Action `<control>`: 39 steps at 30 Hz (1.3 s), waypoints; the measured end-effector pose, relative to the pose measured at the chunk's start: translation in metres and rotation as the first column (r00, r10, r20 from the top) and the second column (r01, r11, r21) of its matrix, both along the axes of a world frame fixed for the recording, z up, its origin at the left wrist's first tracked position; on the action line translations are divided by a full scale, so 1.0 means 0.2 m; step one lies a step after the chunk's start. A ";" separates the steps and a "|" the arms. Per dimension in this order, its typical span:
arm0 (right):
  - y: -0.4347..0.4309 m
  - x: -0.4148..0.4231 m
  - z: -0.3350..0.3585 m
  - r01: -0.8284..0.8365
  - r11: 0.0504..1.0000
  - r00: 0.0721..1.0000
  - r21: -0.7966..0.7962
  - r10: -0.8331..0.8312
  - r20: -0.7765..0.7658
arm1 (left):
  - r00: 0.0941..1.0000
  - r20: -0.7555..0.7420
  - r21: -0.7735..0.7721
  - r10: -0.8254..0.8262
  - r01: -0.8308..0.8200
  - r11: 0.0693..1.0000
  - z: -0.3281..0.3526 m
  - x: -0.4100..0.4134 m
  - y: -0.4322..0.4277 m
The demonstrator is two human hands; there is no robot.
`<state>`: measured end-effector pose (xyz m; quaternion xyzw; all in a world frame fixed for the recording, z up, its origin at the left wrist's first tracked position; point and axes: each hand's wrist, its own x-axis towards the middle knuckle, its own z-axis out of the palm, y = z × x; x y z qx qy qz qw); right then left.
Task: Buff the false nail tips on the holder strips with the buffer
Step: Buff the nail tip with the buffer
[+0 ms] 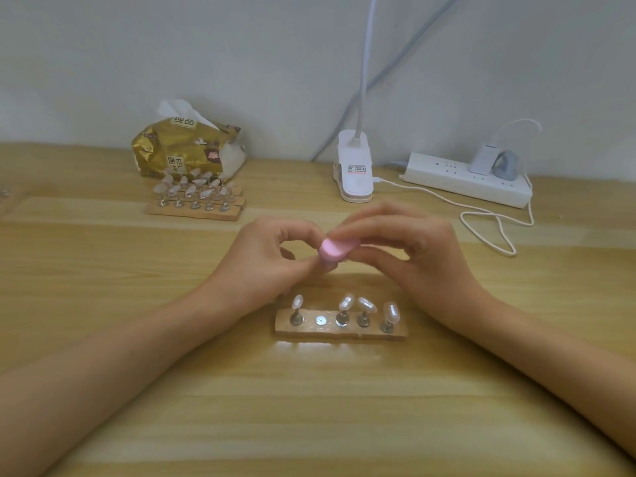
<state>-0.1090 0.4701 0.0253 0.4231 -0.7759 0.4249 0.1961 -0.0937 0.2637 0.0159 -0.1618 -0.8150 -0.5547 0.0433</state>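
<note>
- Pink, round-ended foam buffer block point(339, 248), centre of the frame: the right hand point(413, 249) grasps it, fingers over the top and thumb beneath.
- Left hand point(268, 266) curls in, its thumb and forefinger meeting at the buffer's left end. I cannot tell whether they pinch a nail tip there; that spot is hidden.
- Just below the hands lies a pale wooden holder strip point(347, 333) with four glossy false nail tips point(346, 301) on metal stands, and one bare metal disc point(321, 320) second from its left end.
- For this step, I judge short, light strokes best, with the piece braced firmly so it cannot twist.
- More wooden strips of tips point(192, 213) wait in the upper left, before a gold tissue pack point(187, 149).
</note>
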 end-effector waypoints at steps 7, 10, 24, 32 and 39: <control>0.01 -0.01 0.01 0.016 1.000 1.000 -0.022 -0.015 0.017 | 1.000 -0.002 0.012 -0.013 0.013 1.000 0.00 0.00 0.00; -0.01 0.01 0.00 -0.052 0.998 0.997 0.035 0.054 -0.057 | 1.000 0.004 -0.014 -0.011 0.012 1.000 0.01 0.01 0.00; 0.00 0.01 0.00 -0.045 0.998 0.998 0.050 0.047 -0.048 | 1.000 0.002 -0.024 -0.008 0.008 1.000 0.01 0.01 0.01; 0.00 0.01 -0.01 -0.053 0.997 0.996 0.055 0.057 -0.063 | 1.000 0.014 -0.013 -0.003 0.003 1.000 0.01 0.01 0.01; 0.10 -0.02 0.02 0.072 0.951 0.988 -0.301 -0.026 0.155 | 0.994 -0.065 0.024 -0.086 0.088 0.996 0.01 0.00 -0.01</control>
